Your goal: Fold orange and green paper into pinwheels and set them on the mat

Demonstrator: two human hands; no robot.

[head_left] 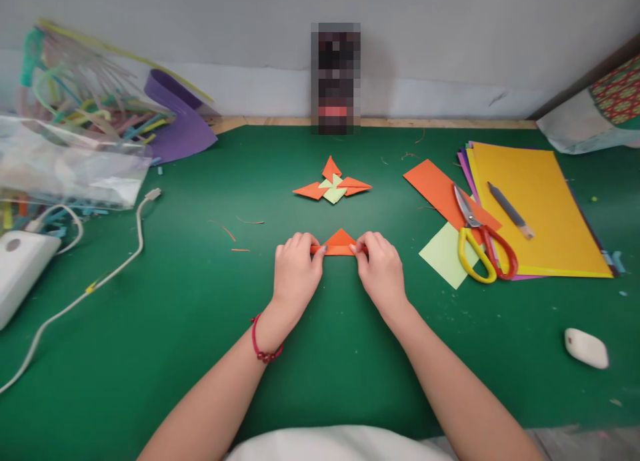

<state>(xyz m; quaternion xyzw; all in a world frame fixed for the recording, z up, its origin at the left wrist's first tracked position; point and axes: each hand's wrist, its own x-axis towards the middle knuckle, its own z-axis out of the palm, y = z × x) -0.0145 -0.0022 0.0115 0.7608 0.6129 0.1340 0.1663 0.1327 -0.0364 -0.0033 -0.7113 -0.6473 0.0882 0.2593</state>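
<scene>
Soft, even light; plastic bag (113, 175) smeared by blur; upright object (335, 79) pixelated; edges stretched.

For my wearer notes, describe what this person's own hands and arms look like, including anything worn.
The left hand and right hand are ungloved, and no sleeves show on the forearms in view. A red cord bracelet with small beads circles the left wrist; the right wrist is bare.

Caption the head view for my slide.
Left hand and right hand hold folded orange paper near an orange and green paper figure on a green table.
</scene>
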